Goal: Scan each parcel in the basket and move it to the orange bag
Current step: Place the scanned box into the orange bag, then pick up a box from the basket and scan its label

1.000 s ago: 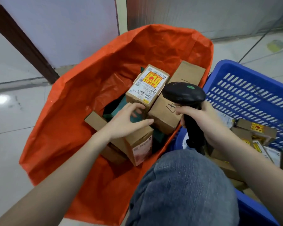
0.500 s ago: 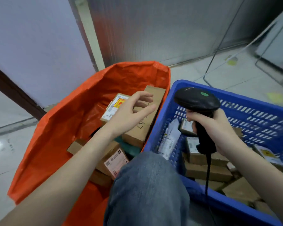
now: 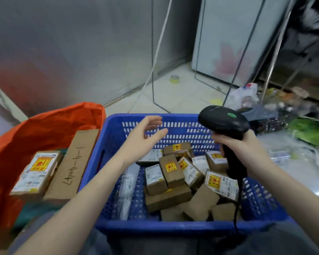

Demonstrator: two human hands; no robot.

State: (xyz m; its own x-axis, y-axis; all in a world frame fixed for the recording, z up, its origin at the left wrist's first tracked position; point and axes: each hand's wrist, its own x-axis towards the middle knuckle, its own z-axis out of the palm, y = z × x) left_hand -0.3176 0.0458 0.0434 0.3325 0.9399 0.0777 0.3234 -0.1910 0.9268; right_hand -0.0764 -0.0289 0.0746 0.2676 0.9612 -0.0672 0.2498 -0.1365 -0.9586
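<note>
A blue plastic basket (image 3: 116, 133) fills the middle of the view and holds several small cardboard parcels (image 3: 171, 172) with yellow and red labels, plus a flat white pouch (image 3: 127, 188) at its left side. My left hand (image 3: 145, 137) hovers empty over the basket's back left, fingers relaxed and spread. My right hand (image 3: 241, 146) grips the handle of a black barcode scanner (image 3: 223, 120), held above the basket's right side. To the left stands the orange bag (image 3: 44, 126) with a labelled box (image 3: 37, 172) and a long brown box (image 3: 74, 166) inside.
Grey panels stand behind. A tape roll (image 3: 174, 79) lies on the tiled floor. Thin metal frame rods (image 3: 152, 52) and a white cable rise behind the basket. Plastic bags and clutter (image 3: 247, 96) lie at the right. My knees in jeans sit below the basket.
My left hand left the boxes in the orange bag and swung right, empty, over the blue basket. The view turned right with it. The scanner stays in my right hand.
</note>
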